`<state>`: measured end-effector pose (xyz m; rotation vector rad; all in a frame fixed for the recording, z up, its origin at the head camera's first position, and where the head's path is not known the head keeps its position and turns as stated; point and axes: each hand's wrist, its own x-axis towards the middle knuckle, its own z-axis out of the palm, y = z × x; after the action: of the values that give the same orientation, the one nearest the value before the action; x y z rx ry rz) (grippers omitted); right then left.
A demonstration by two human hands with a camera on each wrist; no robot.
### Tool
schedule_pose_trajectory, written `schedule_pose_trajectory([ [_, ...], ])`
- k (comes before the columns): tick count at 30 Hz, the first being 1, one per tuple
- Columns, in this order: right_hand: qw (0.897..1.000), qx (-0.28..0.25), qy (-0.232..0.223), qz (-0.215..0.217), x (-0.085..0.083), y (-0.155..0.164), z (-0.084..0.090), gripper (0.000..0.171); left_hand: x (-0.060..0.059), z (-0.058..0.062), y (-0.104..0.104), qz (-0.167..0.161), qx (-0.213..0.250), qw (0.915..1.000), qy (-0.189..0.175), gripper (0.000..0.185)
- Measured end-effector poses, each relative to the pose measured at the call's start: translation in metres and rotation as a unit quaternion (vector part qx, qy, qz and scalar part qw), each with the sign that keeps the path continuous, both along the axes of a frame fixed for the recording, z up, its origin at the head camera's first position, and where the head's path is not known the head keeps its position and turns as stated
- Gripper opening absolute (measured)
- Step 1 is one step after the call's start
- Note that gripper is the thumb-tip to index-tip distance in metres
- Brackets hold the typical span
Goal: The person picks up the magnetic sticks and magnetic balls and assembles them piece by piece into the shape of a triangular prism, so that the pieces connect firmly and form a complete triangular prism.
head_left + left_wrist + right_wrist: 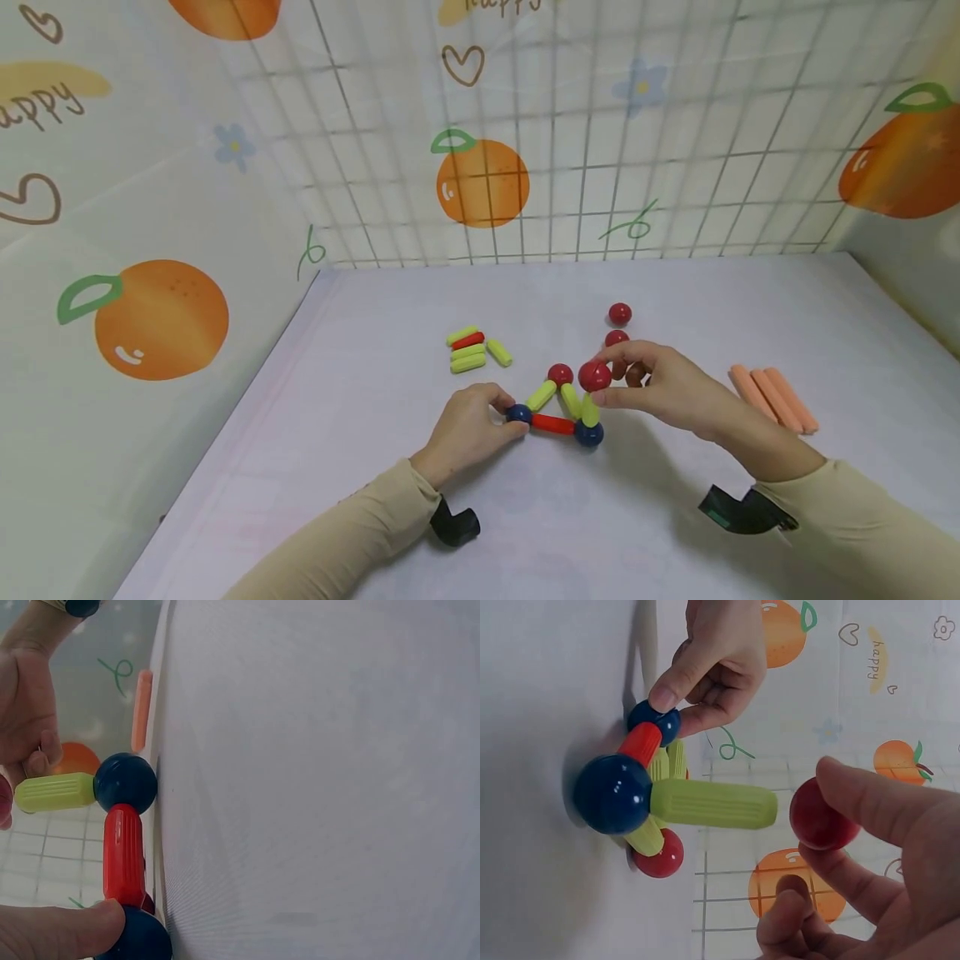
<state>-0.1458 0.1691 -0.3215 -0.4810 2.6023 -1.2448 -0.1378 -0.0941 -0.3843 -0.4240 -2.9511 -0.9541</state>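
Right wrist, unlike head, shows rod (pixel 714 804) apart from the red ball (pixel 819 821) my raised right hand (pixel 672 392) pinches; left hand (pixel 471 425) grips blue ball (pixel 518 414).

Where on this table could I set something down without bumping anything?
The table is bare left of the loose short rods, and behind the orange sticks, right of the farthest red ball. The middle is crowded: left hand, right hand and ball-and-rod frame together.
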Motion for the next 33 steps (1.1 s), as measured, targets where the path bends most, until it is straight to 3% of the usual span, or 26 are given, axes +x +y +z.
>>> schedule_pose_trajectory([
  [17, 1.000, 0.016, 0.007, 0.006, 0.0025, -0.0001, -0.0069, 0.047, -0.0003, -0.0013, -0.0007, -0.002, 0.003, 1.0000, 0.006, 0.027],
  [33, 1.000, -0.002, 0.006, 0.019, 0.0087, -0.0007, -0.0083, 0.046, -0.0017, 0.0002, -0.0014, -0.011, 0.004, 0.9999, 0.004, 0.027],
])
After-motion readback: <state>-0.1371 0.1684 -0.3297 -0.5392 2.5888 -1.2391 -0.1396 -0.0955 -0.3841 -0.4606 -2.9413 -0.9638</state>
